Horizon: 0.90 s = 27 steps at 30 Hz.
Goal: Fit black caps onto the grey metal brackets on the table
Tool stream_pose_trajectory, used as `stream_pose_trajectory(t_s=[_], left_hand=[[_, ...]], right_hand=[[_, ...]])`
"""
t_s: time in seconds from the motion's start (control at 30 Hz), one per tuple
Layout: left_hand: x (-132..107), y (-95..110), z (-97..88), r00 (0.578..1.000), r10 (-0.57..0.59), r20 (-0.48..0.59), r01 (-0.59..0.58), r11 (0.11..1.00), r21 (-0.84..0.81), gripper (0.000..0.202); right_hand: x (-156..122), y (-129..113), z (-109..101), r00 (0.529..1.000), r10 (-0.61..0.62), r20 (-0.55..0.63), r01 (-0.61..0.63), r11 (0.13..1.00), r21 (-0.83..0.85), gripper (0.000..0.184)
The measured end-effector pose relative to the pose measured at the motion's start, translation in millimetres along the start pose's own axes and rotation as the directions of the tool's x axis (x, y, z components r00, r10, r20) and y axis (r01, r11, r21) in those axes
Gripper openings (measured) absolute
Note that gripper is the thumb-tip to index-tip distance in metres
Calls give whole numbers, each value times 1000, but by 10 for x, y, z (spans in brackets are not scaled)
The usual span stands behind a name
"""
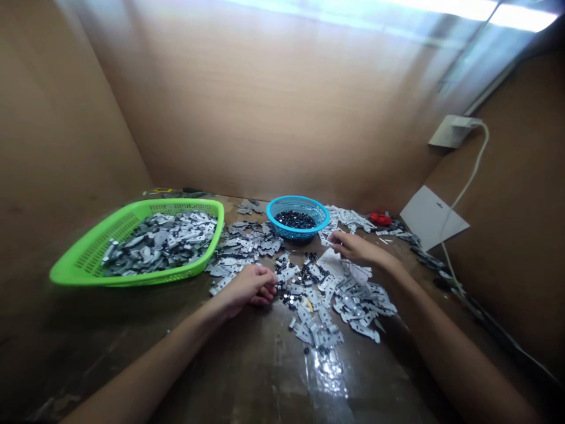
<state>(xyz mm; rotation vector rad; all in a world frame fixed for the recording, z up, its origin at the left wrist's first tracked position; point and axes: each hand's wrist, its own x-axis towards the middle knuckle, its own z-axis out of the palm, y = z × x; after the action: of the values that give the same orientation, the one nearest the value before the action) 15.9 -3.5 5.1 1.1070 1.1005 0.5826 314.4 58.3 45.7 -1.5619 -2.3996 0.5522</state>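
Observation:
My left hand (249, 287) rests on the dark table with its fingers curled together at the edge of a scatter of small silver metal pieces (335, 300) and tiny black parts (286, 290); what it pinches is too small to name. My right hand (353, 247) reaches forward over the same scatter, fingers bent and pinched near a white piece, just right of a small blue basket (282, 206) holding black parts. A green basket (132, 215) full of grey metal pieces lies at the left.
Brown board walls close in the table at the back and both sides. A white cable (463, 188) hangs from a wall box at the right, by a white sheet (430, 215). A red object (380, 219) lies behind the scatter.

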Motion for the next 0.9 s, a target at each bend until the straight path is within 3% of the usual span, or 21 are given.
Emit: stream_pose_trajectory(t_s=[0.13,0.3,0.53,0.9], left_hand=[[-9,10,11,1000,-6,4,6,1000,2,27],[-6,3,8,1000,2,12,-3,999,44,26],[-7,5,5,1000,1,31,-3,997,75,25],[17,-32,-13,999,12,49,-16,996,93,24]], right_hand=[[-62,-307,-47,998,-62,3,58,953,296,30],[-90,-557,9,997,-51,-53,73,799,597,31],[-71,-684,209,1000,-7,-5,9,654,756,35],[-21,-770,503,997,65,28,-60,562,825,22]])
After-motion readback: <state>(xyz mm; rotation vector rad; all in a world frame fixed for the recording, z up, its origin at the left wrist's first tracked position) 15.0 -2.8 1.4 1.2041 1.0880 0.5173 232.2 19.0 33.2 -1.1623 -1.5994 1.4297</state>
